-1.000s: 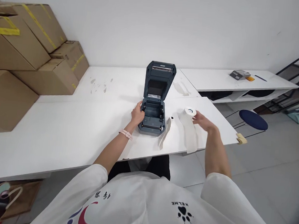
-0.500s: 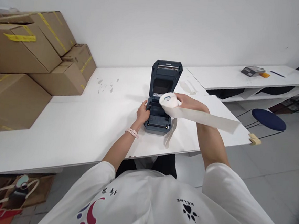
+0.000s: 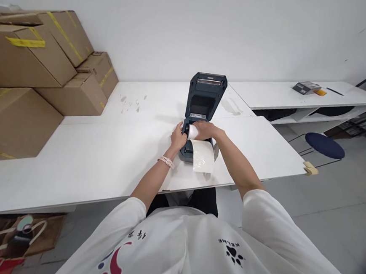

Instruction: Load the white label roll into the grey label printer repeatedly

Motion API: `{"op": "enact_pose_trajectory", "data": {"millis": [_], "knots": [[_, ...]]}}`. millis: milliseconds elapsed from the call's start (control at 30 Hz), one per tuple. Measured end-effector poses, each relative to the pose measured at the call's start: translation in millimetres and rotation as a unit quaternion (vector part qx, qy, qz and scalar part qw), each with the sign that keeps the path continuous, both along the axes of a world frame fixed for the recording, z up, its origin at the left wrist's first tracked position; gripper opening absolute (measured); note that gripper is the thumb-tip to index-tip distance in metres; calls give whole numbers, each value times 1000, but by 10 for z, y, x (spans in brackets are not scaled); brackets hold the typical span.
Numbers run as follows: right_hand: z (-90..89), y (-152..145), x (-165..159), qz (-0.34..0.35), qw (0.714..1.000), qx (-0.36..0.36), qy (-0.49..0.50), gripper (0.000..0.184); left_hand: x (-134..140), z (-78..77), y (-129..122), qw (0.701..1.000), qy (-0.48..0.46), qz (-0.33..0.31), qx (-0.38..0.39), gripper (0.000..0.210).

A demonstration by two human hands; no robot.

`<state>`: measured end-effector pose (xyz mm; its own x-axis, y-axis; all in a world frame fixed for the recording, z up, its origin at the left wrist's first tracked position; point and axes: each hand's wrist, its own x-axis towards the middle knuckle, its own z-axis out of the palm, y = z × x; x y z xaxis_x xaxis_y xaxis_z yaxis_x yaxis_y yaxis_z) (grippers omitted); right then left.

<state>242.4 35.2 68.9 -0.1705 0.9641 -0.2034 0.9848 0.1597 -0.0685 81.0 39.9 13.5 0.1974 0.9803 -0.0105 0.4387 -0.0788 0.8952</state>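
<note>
A dark blue label printer stands on the white table with its lid raised. My right hand is closed round a white label roll inside the printer's body. From the roll, a loose strip of labels hangs forward over the printer's front. My left hand, with a pink watch band on the wrist, grips the printer's left edge, its thumb inside beside the roll's end. A second paper strip lies curled by the printer's right side, partly hidden.
Cardboard boxes with yellow tape are stacked on the table's left. On the shelf at the right rest a small dark box, an orange item and a pen. A blue stool stands beyond the table's padded corner.
My right hand has brought the label roll down and left into the printer. The strip that stretched out to the right now hangs over the front. My left hand stays at the printer's left edge.
</note>
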Motion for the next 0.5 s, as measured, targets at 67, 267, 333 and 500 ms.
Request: {"op": "enact_pose_trajectory", "data": {"millis": [67, 267, 333, 500], "knots": [[-61, -35, -4, -9, 1000, 13, 10, 76, 2, -10, 5, 1000, 1, 0, 2, 73], [-66, -580, -35, 33, 973, 149, 175, 51, 1, -40, 5, 1000, -11, 1, 11, 72], [-82, -836, -91, 56, 963, 162, 208, 43, 2, -51, 4, 1000, -26, 1, 16, 72], [-298, -1253, -239, 87, 961, 157, 213, 44, 2, -65, -1, 998, -56, 9, 12, 70]]}}
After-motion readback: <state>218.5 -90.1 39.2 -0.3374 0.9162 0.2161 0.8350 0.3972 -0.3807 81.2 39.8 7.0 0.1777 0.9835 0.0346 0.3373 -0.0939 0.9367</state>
